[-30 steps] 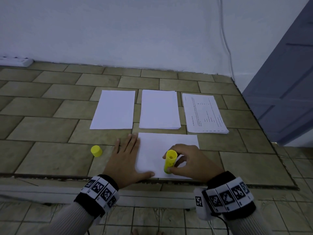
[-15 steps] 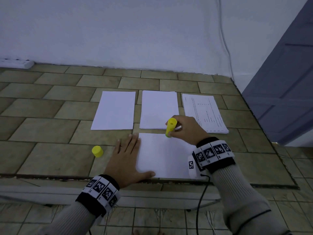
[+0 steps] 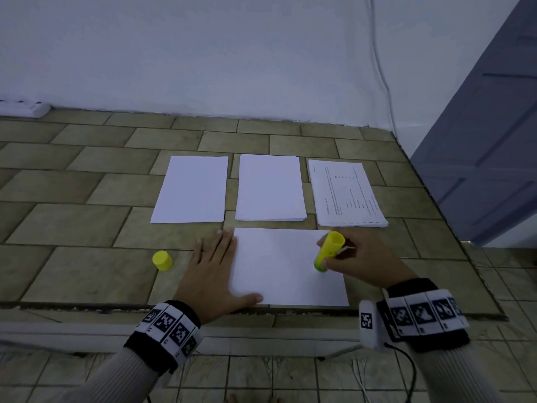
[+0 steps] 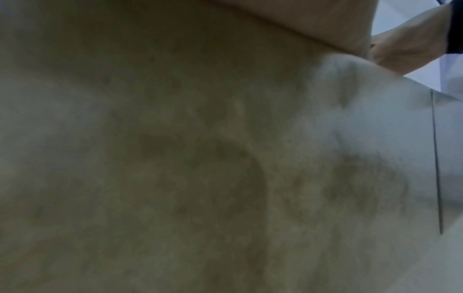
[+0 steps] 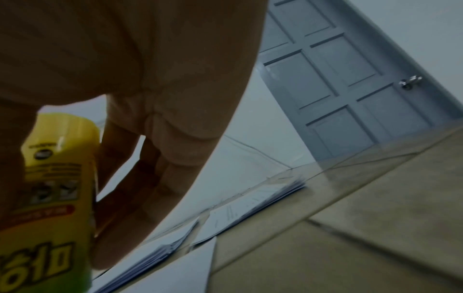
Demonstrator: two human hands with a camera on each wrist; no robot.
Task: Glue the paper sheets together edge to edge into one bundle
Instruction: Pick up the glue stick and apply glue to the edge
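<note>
A white paper sheet (image 3: 284, 266) lies crosswise on the tiled ledge in front of me. My left hand (image 3: 215, 274) lies flat with straight fingers on its left edge, thumb on the near edge. My right hand (image 3: 357, 263) grips a yellow glue stick (image 3: 328, 251), its lower end touching the sheet near the right edge. In the right wrist view the glue stick (image 5: 55, 198) fills the lower left beside my curled fingers (image 5: 160, 178). The stick's yellow cap (image 3: 162, 260) stands left of my left hand. The left wrist view shows only blurred tile.
Behind the sheet lie three paper stacks: a blank one (image 3: 191, 190), a thicker blank one (image 3: 270, 187) and a printed one (image 3: 345, 193). A white wall with a cable (image 3: 380, 77) rises behind, a grey door (image 3: 494, 141) at right, a power strip (image 3: 23, 109) far left.
My right hand carried the glue stick from the sheet's near edge up to its far edge, then to the right side. The left hand has stayed on the sheet.
</note>
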